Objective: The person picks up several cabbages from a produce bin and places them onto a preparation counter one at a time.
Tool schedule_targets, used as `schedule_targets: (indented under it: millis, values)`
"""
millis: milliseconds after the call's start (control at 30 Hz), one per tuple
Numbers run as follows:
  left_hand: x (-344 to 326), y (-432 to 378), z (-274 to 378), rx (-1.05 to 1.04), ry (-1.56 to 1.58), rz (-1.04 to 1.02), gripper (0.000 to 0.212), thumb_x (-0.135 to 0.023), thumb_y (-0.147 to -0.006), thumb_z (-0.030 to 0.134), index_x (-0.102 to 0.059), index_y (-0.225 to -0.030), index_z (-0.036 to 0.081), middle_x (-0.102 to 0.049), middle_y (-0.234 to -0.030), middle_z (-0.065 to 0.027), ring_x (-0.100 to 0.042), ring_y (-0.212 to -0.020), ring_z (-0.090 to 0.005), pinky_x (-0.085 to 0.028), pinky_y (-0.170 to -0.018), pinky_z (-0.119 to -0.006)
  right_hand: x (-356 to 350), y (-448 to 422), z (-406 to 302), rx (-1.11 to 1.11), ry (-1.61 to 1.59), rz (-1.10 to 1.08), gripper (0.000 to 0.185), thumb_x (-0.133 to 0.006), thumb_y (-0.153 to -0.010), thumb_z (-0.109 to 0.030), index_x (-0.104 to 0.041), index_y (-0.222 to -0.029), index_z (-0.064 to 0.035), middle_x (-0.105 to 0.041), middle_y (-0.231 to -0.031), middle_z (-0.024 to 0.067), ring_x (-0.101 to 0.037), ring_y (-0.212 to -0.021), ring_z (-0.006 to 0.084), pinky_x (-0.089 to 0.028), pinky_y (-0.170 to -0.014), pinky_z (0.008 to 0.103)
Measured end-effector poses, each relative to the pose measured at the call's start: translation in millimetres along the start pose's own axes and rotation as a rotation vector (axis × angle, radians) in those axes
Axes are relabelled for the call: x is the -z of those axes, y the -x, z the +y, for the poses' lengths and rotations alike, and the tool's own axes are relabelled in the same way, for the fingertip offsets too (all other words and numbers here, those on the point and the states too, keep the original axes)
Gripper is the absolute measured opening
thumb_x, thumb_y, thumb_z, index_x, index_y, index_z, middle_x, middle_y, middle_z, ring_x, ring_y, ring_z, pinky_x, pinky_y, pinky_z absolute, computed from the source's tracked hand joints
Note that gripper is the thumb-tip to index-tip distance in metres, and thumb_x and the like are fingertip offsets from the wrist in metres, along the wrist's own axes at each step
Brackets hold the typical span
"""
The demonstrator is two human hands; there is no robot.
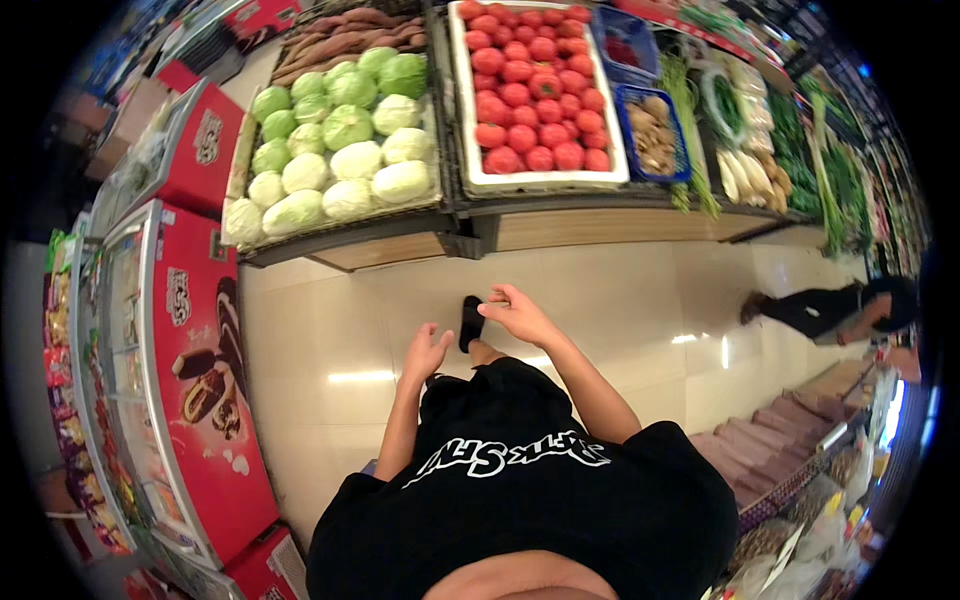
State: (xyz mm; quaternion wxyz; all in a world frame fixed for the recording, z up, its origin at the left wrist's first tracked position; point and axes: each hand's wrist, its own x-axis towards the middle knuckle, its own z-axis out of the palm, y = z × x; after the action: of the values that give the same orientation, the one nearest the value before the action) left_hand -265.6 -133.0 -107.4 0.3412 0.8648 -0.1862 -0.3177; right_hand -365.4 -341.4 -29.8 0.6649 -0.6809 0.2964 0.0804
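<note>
Both of my hands hang in the air in front of my body, above the tiled floor (330, 307). My left hand (426, 352) holds nothing, its fingers loosely bent and apart from the thumb. To its right, my right hand (517, 315) is likewise bare, with the fingers slightly curled. A dark shoe (471, 322) shows on the floor between them. Beyond the hands stands a produce stand with green cabbages (348, 126) on the left and a white foam box (547, 184) of tomatoes (521, 138) in the middle. Neither hand touches the produce.
Red chest freezers (217, 442) line the left side. Sweet potatoes (330, 45) lie behind the cabbages. A blue basket (685, 161) of mushrooms and leafy vegetables (795, 150) stand right of the tomatoes. Another person (817, 311) is at the right, near a low display (772, 442).
</note>
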Motion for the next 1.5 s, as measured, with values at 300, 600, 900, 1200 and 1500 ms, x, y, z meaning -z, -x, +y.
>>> schedule_targets:
  millis: [300,600,900,1200,1500]
  values:
    - [120,-76,20,-0.018,-0.181,-0.027,0.055,-0.06,-0.084,0.038,-0.053,-0.117,-0.006,-0.057,-0.117,-0.0239,-0.053,-0.111,-0.0365,-0.042,-0.095,-0.041,-56,-166,-63,0.132,-0.033,-0.054,0.073,-0.069,-0.08,-0.039,-0.04,-0.131,0.0039,-0.053,-0.124,0.0213,-0.053,-0.113,0.0281,-0.044,-0.092,0.0359]
    - [211,-99,-40,0.207,-0.014,0.334,0.057,-0.065,-0.082,0.036,-0.051,-0.118,-0.006,-0.055,-0.118,-0.0247,-0.054,-0.11,-0.035,-0.042,-0.094,-0.039,-121,-233,-152,0.126,0.089,-0.228,0.067,-0.067,-0.08,-0.037,-0.044,-0.13,0.0026,-0.055,-0.123,0.0192,-0.056,-0.111,0.028,-0.046,-0.089,0.0351]
    - [289,-168,-111,0.141,0.064,0.474,0.06,-0.069,-0.079,0.03,-0.047,-0.121,-0.006,-0.05,-0.12,-0.0252,-0.051,-0.11,-0.0354,-0.042,-0.094,-0.04,-204,-290,-190,0.061,0.152,-0.177,0.066,-0.068,-0.08,-0.036,-0.046,-0.127,0.0036,-0.057,-0.12,0.0184,-0.056,-0.108,0.0272,-0.045,-0.091,0.035]
    - [420,-262,-158,0.036,-0.176,0.672,0.1,-0.081,-0.062,0.038,-0.028,-0.133,-0.007,-0.038,-0.128,-0.0274,-0.033,-0.12,-0.0424,-0.026,-0.104,-0.048,-318,-357,-205,0.032,0.382,-0.256,0.062,-0.067,-0.076,-0.041,-0.053,-0.117,0.0039,-0.06,-0.11,0.0235,-0.059,-0.103,0.0329,-0.046,-0.088,0.0375]
    - [442,-292,-176,0.133,-0.199,0.577,0.09,-0.081,-0.056,0.036,-0.038,-0.125,-0.001,-0.044,-0.117,-0.0223,-0.04,-0.111,-0.0396,-0.033,-0.097,-0.046,-410,-420,-222,-0.023,0.286,-0.11,0.068,-0.062,-0.082,-0.042,-0.045,-0.125,0.0075,-0.054,-0.121,0.0245,-0.053,-0.112,0.0307,-0.042,-0.093,0.0349]
